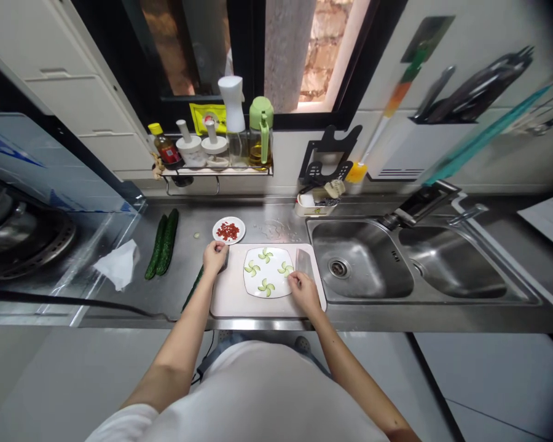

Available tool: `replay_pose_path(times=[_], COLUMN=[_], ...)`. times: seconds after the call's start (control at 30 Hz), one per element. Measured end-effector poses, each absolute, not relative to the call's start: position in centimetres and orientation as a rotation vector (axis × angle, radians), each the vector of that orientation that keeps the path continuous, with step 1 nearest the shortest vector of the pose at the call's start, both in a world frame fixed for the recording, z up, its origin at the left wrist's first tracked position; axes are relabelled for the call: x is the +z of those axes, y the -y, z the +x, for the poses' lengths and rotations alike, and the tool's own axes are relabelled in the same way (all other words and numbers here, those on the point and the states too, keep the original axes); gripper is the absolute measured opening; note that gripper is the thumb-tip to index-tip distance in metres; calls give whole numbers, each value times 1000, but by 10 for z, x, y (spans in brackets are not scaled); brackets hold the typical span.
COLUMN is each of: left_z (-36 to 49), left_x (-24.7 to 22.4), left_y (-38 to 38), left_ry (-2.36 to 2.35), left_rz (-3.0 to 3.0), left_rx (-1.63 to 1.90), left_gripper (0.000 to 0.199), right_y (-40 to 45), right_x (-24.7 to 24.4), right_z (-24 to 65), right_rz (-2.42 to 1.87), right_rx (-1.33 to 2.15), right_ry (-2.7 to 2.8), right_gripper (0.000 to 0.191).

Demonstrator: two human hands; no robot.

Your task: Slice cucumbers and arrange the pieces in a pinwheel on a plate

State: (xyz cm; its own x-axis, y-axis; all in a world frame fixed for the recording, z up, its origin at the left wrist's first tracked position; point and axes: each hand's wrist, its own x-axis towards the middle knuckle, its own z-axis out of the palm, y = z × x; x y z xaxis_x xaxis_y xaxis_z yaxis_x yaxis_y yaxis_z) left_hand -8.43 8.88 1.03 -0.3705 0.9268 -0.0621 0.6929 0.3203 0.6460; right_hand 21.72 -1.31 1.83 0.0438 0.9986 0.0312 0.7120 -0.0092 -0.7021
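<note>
A white square plate lies on the pale cutting board, with several pinwheels of thin green cucumber slices on it. My right hand is at the plate's right edge, fingertips pinched beside the right-hand pinwheel; whatever they hold is too small to make out. Beyond that hand lies a wide knife blade. My left hand is closed in a pinch just below a small white dish of chopped red pieces; its contents are hidden. A dark green cucumber shows partly under my left forearm.
Two whole cucumbers and a crumpled white tissue lie left, near the stove. A double sink with a faucet is right. Behind stands a rack of seasoning bottles; a knife holder hangs on the wall.
</note>
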Motion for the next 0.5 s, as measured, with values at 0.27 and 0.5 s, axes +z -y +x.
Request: replay_pose_path(times=[0.27,0.5], left_z=[-94,-97], left_x=[8,5], left_y=[-127,-159], left_ry=[-2282,-2358], left_rz=[1356,1417], left_rx=[616,421], left_gripper=[18,24], right_y=[17,19], right_x=[22,19], right_z=[210,218], right_rz=[-1740,-1670], right_rx=[693,644], right_ry=[1742,1704], right_gripper=[28,34])
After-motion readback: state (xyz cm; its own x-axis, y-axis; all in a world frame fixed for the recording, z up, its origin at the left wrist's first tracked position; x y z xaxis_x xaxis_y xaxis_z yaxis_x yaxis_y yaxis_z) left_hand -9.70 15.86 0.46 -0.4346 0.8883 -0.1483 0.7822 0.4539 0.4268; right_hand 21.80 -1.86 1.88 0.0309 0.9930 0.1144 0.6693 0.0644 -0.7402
